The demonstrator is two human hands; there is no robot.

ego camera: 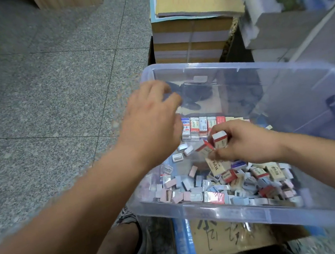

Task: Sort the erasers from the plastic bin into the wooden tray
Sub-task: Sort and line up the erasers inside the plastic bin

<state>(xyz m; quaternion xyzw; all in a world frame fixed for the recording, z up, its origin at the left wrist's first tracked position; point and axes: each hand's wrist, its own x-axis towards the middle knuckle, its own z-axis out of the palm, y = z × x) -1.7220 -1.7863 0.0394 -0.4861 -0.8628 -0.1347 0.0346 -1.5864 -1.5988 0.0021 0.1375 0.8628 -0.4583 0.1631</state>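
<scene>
Head view. Pinched a red-and-white boxed eraser [220,139] in the right hand [246,140], fingers curled round it, above the heap. Held the left hand [153,127] apart, over the left rim of the plastic bin [241,68], fingers bent and blurred; could not tell whether gripping anything. Saw a short row of erasers [200,125] stood upright behind the hands, a large loose pile [227,183] left in the bin. Could not make out a wooden tray for certain. Judged the sorting early, most left to do. Noted a cardboard box [225,237] beneath, on the floor [34,93]
</scene>
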